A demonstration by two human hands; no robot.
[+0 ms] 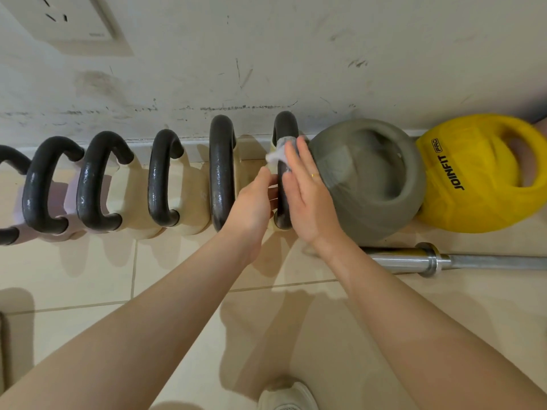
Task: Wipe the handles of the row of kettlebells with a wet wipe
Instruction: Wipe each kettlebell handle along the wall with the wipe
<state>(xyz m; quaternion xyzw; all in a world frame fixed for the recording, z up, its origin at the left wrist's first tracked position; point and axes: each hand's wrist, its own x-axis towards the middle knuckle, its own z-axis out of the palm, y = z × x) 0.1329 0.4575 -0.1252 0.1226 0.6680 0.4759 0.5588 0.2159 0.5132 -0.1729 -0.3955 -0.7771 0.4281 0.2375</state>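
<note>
Several kettlebells with black handles stand in a row along the wall. The rightmost black handle has a white wet wipe wrapped round its upper part. My right hand lies over that handle with fingers stretched, pressing the wipe against it. My left hand grips the same handle lower down from the left side. The neighbouring handle to the left is bare, as are the others farther left.
A grey kettlebell and a yellow one lie right of the row. A steel barbell lies on the tiled floor below them. A wall socket is at top left. My shoe shows at the bottom.
</note>
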